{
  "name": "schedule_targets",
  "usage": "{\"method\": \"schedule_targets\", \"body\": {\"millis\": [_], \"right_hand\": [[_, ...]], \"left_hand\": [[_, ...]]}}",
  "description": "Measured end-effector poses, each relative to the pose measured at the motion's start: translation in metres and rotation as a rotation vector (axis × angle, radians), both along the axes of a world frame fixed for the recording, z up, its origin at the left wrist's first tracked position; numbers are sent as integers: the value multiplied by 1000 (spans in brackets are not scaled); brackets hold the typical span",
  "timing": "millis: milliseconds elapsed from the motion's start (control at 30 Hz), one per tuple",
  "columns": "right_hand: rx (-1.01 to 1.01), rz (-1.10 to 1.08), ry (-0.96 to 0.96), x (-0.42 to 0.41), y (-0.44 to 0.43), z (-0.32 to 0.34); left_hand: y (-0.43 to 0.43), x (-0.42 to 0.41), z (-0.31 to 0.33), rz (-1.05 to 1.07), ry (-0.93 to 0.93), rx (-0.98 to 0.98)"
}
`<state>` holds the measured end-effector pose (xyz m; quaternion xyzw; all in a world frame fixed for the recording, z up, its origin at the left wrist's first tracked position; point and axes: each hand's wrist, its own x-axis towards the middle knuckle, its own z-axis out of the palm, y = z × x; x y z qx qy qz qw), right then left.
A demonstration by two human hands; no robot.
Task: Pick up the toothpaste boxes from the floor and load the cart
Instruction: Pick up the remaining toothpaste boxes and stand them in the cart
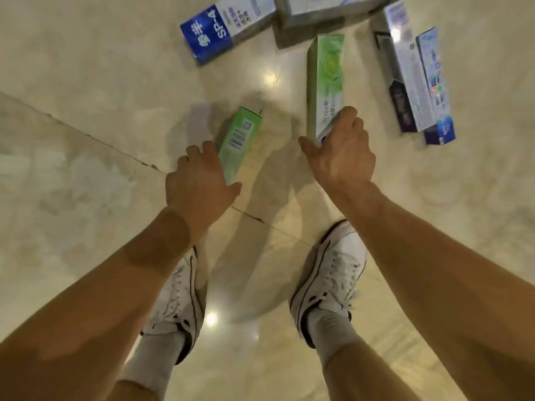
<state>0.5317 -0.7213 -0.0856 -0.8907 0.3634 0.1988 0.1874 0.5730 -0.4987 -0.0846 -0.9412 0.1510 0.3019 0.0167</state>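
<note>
Several toothpaste boxes lie on the glossy beige floor. My left hand grips the near end of a green box with a barcode. My right hand grips the near end of a longer green and white box, thumb on its left side and fingers on its right. Farther off lie a blue and white box marked SP-4, a white and blue box at the top edge, and at the right a purple box beside a silver-blue box. No cart is in view.
My two feet in white sneakers, the left and the right, stand on the tiled floor just behind my hands. Dark tile seams cross the floor, and ceiling lights reflect in it.
</note>
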Motion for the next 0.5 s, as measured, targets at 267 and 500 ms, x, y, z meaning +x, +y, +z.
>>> {"method": "schedule_targets", "body": {"millis": [267,500], "right_hand": [[-62,-68,-11,10,-1,-21],[-21,-26,-49,-16,12,88]], "left_hand": [[-4,-8,-12,-5,-28,-39],[-24,14,88,107,-8,-65]]}}
